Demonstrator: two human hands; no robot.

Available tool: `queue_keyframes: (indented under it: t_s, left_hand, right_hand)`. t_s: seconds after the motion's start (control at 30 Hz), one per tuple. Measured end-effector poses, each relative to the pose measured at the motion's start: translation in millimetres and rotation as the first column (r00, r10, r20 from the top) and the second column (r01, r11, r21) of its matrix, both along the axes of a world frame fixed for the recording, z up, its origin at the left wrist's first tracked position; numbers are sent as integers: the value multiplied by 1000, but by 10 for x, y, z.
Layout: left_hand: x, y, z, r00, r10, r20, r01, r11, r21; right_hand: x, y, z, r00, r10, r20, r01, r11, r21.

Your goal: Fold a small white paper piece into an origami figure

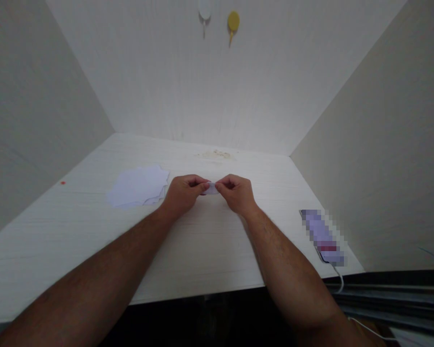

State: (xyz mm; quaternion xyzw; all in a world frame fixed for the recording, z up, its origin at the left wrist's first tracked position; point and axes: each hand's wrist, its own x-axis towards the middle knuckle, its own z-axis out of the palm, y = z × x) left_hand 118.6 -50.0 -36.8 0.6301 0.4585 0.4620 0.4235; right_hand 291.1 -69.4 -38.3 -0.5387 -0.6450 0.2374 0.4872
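A small piece of white paper [212, 188] is stretched between my two hands, above the middle of the white tabletop [202, 250]. My left hand [185, 193] pinches its left end between thumb and fingers. At the other end, the thumb and fingers of my right hand [237, 192] are closed on it. Part of the paper is hidden behind my fingertips. To the left of my left hand lies a loose stack of white paper sheets [139, 185] with uneven edges.
On the right side of the tabletop lies a phone [321, 236], its screen blurred out, with a white cable [340, 279] running off the front edge. Walls enclose the back and sides. A white hook [204, 10] and a yellow hook [233, 21] are fixed to the back wall.
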Motion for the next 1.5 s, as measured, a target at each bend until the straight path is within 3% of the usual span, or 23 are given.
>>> queue_keyframes:
  t_s: [0.33,0.53,0.67,0.9,1.17,1.5]
  left_hand:
    - [83,-69,6,987,-135,91,142,987,-73]
    - [128,-52,-48,970,51,237,-18,990,-139]
    - [146,-33,-72,918,117,378,-43,979,-200]
    - [99,-30,-70,983,68,168,-46,990,-131]
    - [75,-71,4,997,-23,75,32,992,-122]
    - [52,-51,-19,998,50,-23,-50,998,-24]
  right_hand:
    - [-31,10,-33,999,-10,-42,7,998,-68]
    - [-67,-22,-23,995,83,-54,-88,991,-105]
    - [-84,-21,-55,990,119,-72,-126,985,-116]
    - [-75,27,-106,993,58,-104,-63,997,-48]
    - [-73,9,-75,990,84,-111,-86,996,-15]
    - [-101,0,-60,991,106,-80,-110,993,-44]
